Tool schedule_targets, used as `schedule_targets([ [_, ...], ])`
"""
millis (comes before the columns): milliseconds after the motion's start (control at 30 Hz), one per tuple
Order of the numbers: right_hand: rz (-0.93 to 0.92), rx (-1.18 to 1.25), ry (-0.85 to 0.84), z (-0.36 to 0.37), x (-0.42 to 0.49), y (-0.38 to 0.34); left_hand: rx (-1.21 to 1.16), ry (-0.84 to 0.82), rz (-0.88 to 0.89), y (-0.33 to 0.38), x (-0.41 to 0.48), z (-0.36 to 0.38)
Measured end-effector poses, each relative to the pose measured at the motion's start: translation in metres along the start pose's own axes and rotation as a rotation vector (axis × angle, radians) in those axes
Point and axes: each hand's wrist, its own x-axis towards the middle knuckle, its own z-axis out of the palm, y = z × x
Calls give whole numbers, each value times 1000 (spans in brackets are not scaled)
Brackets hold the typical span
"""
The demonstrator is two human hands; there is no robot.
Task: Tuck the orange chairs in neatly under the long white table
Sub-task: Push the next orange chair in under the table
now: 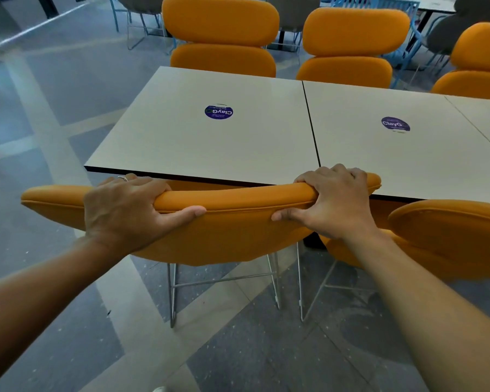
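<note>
Gripping the padded orange chair back (232, 222), left hand (119, 213) and right hand (334, 199) curl fingers (323, 176) over its top. Push evenly, square to the long white surface (210, 142).

Soft, even indoor light with a cool, slightly dim cast. The glossy floor (54, 114) carries pale glare streaks at upper left, and only faint diffuse shadow lies under the near orange chair (232, 233). Wide-angle distortion bows the white table (210, 148) edges and stretches the corners; overall slightly soft, far background blurrier, small print on the purple stickers (218, 112) unreadable.
</note>
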Motion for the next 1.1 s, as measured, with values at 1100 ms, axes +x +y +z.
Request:
schedule_targets([
  [1100,227,-57,61,39,36,-158,-120,-28,82,-176,41,21],
])
